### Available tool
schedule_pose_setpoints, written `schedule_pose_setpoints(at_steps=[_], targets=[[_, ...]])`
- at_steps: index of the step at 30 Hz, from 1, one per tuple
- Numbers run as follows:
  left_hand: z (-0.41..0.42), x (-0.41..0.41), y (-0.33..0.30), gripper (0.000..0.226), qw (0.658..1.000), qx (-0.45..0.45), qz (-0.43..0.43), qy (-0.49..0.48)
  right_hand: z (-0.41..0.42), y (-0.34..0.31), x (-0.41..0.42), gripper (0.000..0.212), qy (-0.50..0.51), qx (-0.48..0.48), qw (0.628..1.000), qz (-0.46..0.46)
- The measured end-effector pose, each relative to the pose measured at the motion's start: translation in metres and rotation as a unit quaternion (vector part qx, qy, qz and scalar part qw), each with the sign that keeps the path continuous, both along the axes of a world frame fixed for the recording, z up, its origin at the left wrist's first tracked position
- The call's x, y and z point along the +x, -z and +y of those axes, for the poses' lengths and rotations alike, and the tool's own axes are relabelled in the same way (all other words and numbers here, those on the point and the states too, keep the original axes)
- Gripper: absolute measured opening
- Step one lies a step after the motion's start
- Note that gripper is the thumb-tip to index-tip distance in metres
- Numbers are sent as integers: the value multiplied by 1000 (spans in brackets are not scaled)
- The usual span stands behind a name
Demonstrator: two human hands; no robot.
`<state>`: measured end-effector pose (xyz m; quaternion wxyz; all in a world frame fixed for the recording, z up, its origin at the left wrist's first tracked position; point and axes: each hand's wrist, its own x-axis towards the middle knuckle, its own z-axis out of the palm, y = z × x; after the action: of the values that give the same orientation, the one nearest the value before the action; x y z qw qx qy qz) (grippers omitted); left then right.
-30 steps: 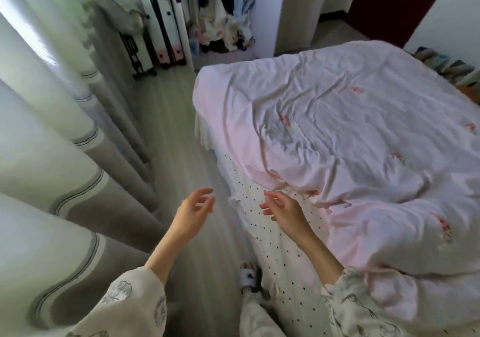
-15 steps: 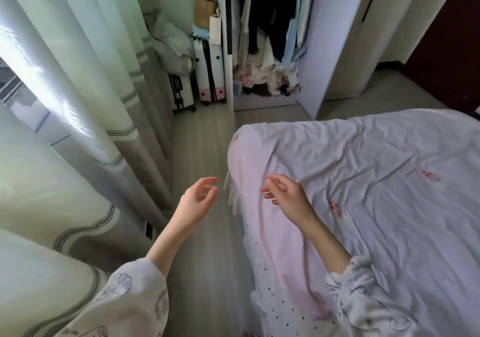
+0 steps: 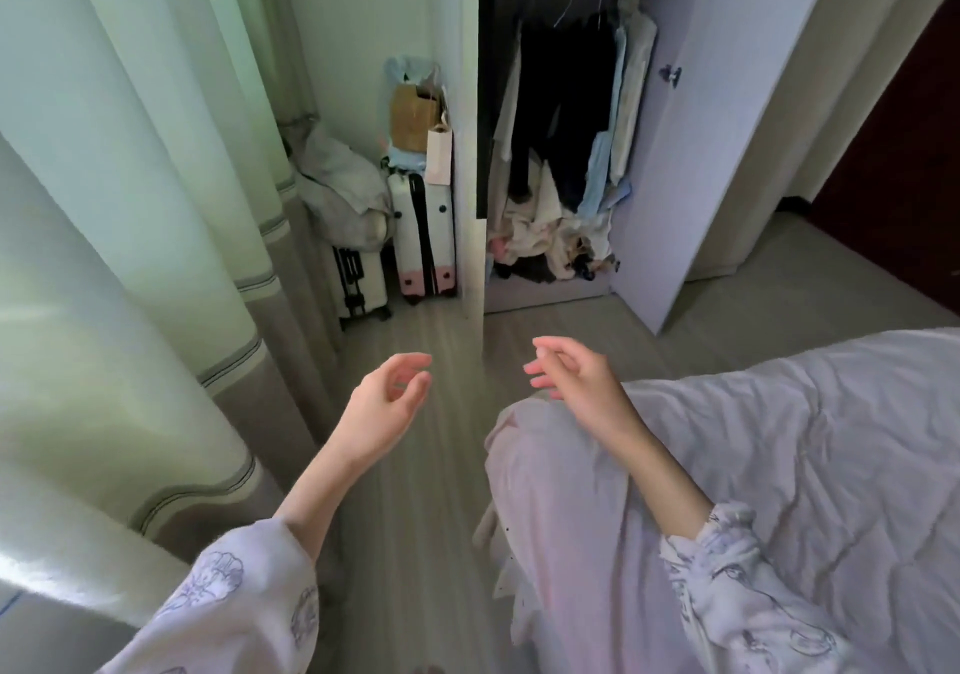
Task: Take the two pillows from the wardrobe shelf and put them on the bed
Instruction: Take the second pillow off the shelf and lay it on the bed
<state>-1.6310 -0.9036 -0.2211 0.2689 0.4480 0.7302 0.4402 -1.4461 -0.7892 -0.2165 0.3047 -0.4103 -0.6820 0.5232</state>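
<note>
Wardrobe [image 3: 649,153] open, smooth-panelled; bed [image 3: 805,465] quilt soft, wrinkled.

Room clutter beyond the hands: curtain, luggage, bags, hung clothes.
Pale curtain [image 3: 130,195] hangs left of the left hand [image 3: 384,403]. Ahead of it, two suitcases [image 3: 421,236] stand upright side by side on the wood floor [image 3: 415,491], paper bags [image 3: 415,117] on top, a grey bundle [image 3: 337,179] just beside. Hanging clothes [image 3: 566,101] farther ahead, above a loose heap.
</note>
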Motion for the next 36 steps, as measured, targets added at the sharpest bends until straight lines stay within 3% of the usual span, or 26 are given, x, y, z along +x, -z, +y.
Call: schedule_pose_setpoints(at_steps=[6, 17, 25, 36], targets=[[115, -90, -14, 20, 998, 3, -17, 56, 88, -16, -77, 15, 47, -2, 999, 9], [335, -162, -19, 16, 989, 24, -6, 144, 284, -17, -147, 17, 112, 23, 993, 9], [508, -178, -67, 29, 971, 62, 33, 229, 435, -61, -169, 22, 151, 66, 986, 13], [727, -167, -131, 31, 950, 202, 46, 233, 610, -123, -189, 22, 262, 161, 951, -4]])
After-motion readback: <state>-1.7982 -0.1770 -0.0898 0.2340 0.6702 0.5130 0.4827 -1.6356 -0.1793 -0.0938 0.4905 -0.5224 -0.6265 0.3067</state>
